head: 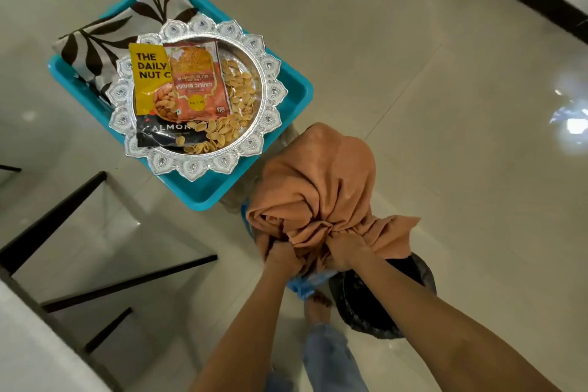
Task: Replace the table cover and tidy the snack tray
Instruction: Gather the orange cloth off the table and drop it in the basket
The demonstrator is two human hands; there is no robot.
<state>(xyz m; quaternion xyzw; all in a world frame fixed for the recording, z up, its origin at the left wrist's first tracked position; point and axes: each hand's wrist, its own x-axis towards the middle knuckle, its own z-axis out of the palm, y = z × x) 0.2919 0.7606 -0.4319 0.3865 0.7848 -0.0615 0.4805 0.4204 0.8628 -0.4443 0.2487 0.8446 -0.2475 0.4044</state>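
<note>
Clutching the bunched orange cover (318, 188) tightly, left hand (280, 253) and right hand (346, 251) seem mid-removal; next, unfold the leaf-patterned cloth (121, 22) far left

A black plastic bag (366, 309) sits on the glossy beige floor tiles (445, 105).

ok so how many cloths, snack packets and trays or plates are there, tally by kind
cloths: 2 (orange cloth gripped by left hand and right hand; folded patterned cloth)
snack packets: 2 (yellow almond packet; orange bhujia packet)
trays and plates: 2 (teal tray; silver plate)
total: 6
</note>
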